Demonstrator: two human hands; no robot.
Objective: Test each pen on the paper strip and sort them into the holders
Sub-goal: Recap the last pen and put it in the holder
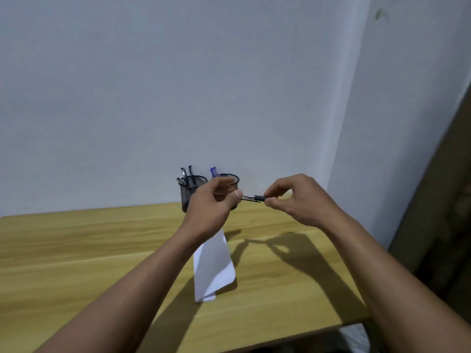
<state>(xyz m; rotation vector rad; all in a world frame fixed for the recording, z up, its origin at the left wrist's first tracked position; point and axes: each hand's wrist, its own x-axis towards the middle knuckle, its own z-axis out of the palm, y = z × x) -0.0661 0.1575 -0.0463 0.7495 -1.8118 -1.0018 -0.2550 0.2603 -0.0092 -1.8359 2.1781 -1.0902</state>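
Head view: above the far end of the paper strip point(214, 266), both hands hold one black pen point(252, 198) level in the air. The left hand point(216, 200) pinches its clear end and the right hand point(298, 197) pinches its dark end. Just beyond the strip, the left holder point(190, 193) has black pens and the right holder point(232, 178) has blue ones. Several pens look sorted. This pen still awaits its holder, and whether it has been tested cannot be told.

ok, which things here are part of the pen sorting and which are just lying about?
Job: pen, pinched between left hand and right hand; left mesh holder with black pens; right mesh holder with blue pens; paper strip.
Just there: wooden table; wall.
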